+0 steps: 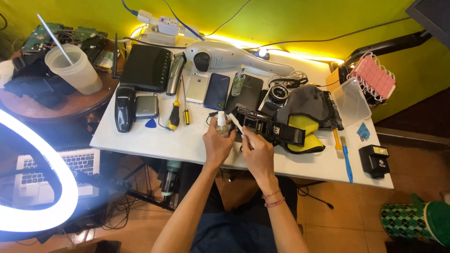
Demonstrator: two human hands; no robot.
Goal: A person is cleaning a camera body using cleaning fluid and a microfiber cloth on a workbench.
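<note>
The left hand (pixel 217 140) has its grip wrapped around a small clear plastic spray bottle (pixel 221 124). The right hand (pixel 255 149) pinches a thin white stick (pixel 236 123), probably a swab, at frame centre above the white table (pixel 154 140). Beside them lies a black boxy camera (pixel 269 129); holding the tip close to the nozzle would wet it cleanly.

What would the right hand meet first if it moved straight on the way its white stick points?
Probably the small spray bottle in the left hand; the right hand's stick tip is near it, though depth is unclear.
</note>
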